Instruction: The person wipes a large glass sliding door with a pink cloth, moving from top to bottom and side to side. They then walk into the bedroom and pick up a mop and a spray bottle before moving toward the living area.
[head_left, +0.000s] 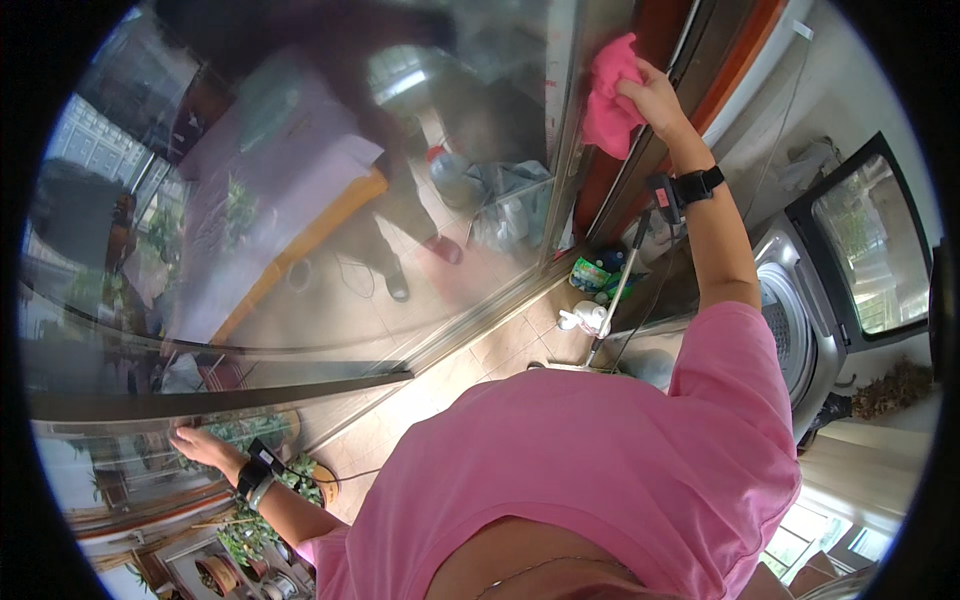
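Observation:
Pinched in my right hand (654, 101) is a bright pink cloth (611, 105), held against the upright frame (660, 30) at the right edge of a sliding glass door. The large glass pane (450, 315) stands before me, full of reflections. Far to the left, my left hand (202, 448) is beside the door's dark metal stile (225, 395), at a second glass area. Nothing shows in that hand, and whether its fingertips touch the glass is unclear. Both wrists wear black straps with small devices.
A front-loading washing machine (787, 322) stands at right with its door (870, 240) swung out. A long-handled pole (619, 296), a white bottle (589, 319) and a green packet (589, 275) are by the door track. Potted plants (322, 484) stand at lower left on the tiled floor (442, 386).

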